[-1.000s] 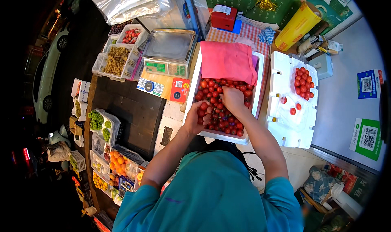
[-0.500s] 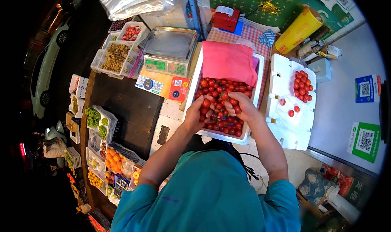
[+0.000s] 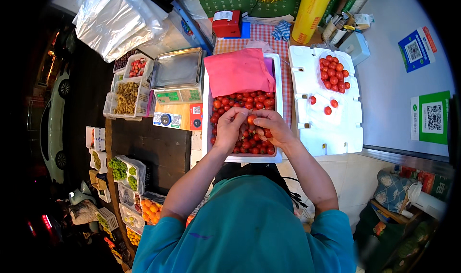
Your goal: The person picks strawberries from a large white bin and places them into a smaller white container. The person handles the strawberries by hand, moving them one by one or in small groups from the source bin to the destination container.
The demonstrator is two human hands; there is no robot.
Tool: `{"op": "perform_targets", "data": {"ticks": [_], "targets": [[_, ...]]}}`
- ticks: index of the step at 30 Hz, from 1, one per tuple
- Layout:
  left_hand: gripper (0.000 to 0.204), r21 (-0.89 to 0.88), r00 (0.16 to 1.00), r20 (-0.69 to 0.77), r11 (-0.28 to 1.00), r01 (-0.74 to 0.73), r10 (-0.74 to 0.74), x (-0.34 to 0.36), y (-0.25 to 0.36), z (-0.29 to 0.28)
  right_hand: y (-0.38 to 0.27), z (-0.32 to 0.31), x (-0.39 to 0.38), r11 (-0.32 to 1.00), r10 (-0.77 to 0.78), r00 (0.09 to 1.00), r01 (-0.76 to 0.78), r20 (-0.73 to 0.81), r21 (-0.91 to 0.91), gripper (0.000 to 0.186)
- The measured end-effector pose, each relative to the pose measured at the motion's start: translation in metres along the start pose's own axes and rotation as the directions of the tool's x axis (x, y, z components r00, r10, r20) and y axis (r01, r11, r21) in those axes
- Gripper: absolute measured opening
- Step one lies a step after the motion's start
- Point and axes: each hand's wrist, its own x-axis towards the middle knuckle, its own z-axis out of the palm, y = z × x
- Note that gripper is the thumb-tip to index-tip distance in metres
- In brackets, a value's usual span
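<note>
A white foam box [image 3: 206,124] full of red cherry tomatoes [image 3: 249,100] stands right in front of me, its far part covered by a pink sheet [image 3: 237,74]. Over the tomatoes my two hands meet. My right hand [image 3: 274,128] is closed around cherry tomatoes, with one [image 3: 251,119] showing at its thumb and fingertips. My left hand [image 3: 230,131] is closed, its thumb and fingers pinched beside that tomato; whatever sits between its fingertips is too small to make out.
To the right, a white foam lid [image 3: 326,134] carries a clear tray of cherry tomatoes [image 3: 333,74] and a few loose ones. On the left are a scale [image 3: 177,76], grape baskets [image 3: 127,98] and other fruit. Behind stand a red printer [image 3: 227,24] and a yellow film roll [image 3: 312,14].
My hands have come closer together over the box, and the left fingers now pinch beside the tomato in my right hand. The whole view has shifted and turned slightly.
</note>
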Motion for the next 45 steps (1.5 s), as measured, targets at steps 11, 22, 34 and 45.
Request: {"op": "perform_targets", "data": {"ticks": [11, 22, 34, 45], "targets": [[0.037, -0.085, 0.93, -0.225, 0.957, 0.278, -0.291, 0.025, -0.035, -0.021, -0.019, -0.035, -0.029, 0.816, -0.014, 0.997, -0.032, 0.074, 0.577, 0.039], [0.024, 0.077, 0.91, 0.161, 0.924, 0.373, -0.381, 0.055, 0.014, 0.208, -0.095, -0.114, -0.114, 0.9, -0.215, 0.648, 0.422, -0.73, 0.11, 0.03], [0.032, 0.369, 0.953, 0.275, 0.901, -0.23, 0.13, 0.031, 0.005, 0.15, -0.096, -0.131, -0.153, 0.895, -0.358, 0.496, 0.425, -0.791, -0.138, 0.05], [0.016, 0.922, 0.93, 0.068, 0.334, -0.197, 0.36, 0.005, -0.088, -0.094, -0.019, -0.029, -0.063, 0.635, -0.391, 0.889, 0.072, -0.239, -0.769, 0.026]]}}
